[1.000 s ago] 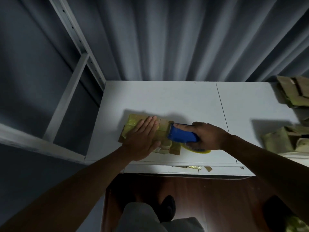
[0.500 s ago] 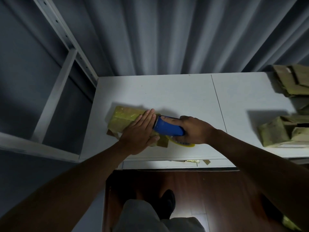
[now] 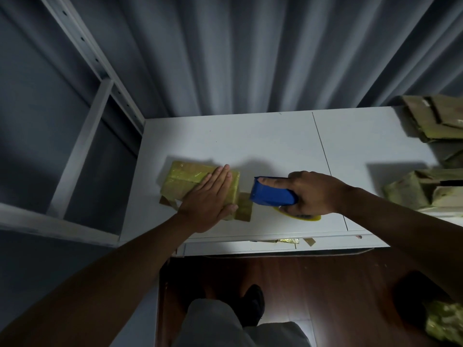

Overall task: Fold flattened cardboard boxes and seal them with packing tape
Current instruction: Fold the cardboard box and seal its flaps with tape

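While tape roll half hidden, dispenser gripped

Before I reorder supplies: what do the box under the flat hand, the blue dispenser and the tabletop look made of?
Box: likely brown cardboard, glossy tape wrinkles on top. Tape dispenser: smooth blue body, probably plastic; yellowish tape roll below. Table: matte white, maybe laminate, with a panel seam; core not visible.
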